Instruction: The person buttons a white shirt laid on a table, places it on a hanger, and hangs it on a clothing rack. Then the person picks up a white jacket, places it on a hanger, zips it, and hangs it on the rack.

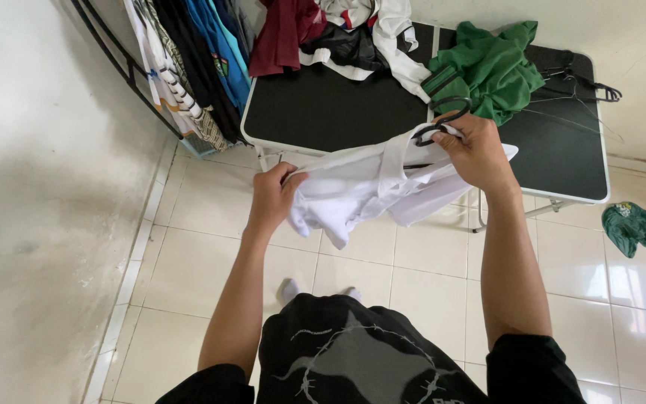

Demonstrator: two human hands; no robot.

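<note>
A white garment point(360, 183) hangs bunched between my two hands above the floor, in front of a black folding table point(323, 105). My left hand point(274, 196) grips the left end of the cloth. My right hand point(476, 150) grips the garment's upper part together with a black hanger point(443, 120), whose hook curls above my fingers. A strap of the garment runs up to that hand.
On the table lie a green garment point(491, 67), a pile of maroon, black and white clothes point(338, 34) and spare black hangers point(581, 86). Clothes hang on a rack point(188, 67) at left. A green cloth point(632, 227) lies on the tiled floor.
</note>
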